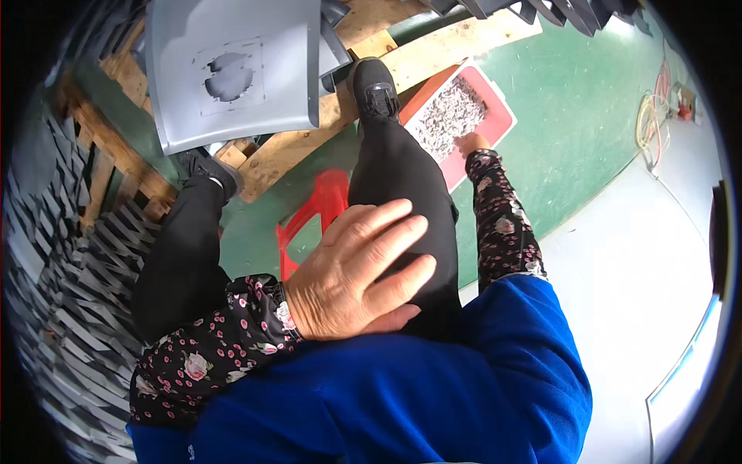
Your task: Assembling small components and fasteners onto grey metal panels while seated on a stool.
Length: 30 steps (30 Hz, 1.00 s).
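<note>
My left hand (pixel 359 274) is in front of my body, over my lap, its fingers spread and nothing held. At the upper right, my right hand (pixel 471 143) reaches into a pink-red bin (pixel 498 124) with a pale rim. Its fingers are curled at the edge of a heap of small grey and white pieces (pixel 452 112); what they hold is too small to make out. A large grey moulded panel (pixel 185 66) lies in front of me to the left, with a dark irregular patch and faint outlines on its face.
Wooden pallet boards (pixel 297 151) lie beneath and beside the panel, around my shoes. Between my legs is a red plastic stool (pixel 328 193). Stacked grey parts (pixel 85 340) fill the left side. A cable (pixel 649 127) lies on the green floor (pixel 576 116) at the far right.
</note>
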{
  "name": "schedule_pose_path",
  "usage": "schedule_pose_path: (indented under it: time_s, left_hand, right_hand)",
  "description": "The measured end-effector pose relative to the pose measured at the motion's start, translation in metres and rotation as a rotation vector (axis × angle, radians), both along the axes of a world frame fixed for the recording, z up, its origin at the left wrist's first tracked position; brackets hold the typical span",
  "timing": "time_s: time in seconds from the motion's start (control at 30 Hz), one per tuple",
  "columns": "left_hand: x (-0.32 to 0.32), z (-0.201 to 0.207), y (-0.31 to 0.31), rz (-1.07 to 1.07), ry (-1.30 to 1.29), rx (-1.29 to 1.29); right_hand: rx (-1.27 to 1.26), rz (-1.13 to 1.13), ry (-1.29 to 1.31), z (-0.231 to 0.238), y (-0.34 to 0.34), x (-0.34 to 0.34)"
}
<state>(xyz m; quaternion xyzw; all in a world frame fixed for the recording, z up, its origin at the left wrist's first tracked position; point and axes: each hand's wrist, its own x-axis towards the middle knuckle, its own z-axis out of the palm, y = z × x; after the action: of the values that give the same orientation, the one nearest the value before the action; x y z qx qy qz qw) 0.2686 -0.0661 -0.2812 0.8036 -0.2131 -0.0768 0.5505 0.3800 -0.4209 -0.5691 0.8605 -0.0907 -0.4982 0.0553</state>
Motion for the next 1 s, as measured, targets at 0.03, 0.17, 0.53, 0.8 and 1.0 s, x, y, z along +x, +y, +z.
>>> schedule_pose_path:
  time_s: [0.03,0.17,0.53,0.8,1.0]
  left_hand:
    - [0.010,0.005,-0.010,-0.072,0.010,0.066]
    - [0.032,0.002,-0.048,-0.138,-0.002,0.166]
    - [0.038,0.008,-0.071,-0.109,-0.079,0.126]
    - [0.041,0.005,-0.059,-0.106,-0.081,0.140]
    - [0.049,0.010,-0.065,-0.146,-0.107,0.091]
  right_hand:
    - [0.031,0.014,0.035,-0.008,0.008,-0.020]
    - [0.158,-0.106,0.053,-0.036,0.027,-0.053]
    - [0.245,-0.160,0.087,-0.118,0.063,-0.039]
    - [-0.032,-0.153,-0.002,-0.083,0.098,-0.002]
    - [-0.151,-0.374,-0.338,-0.041,0.074,-0.023]
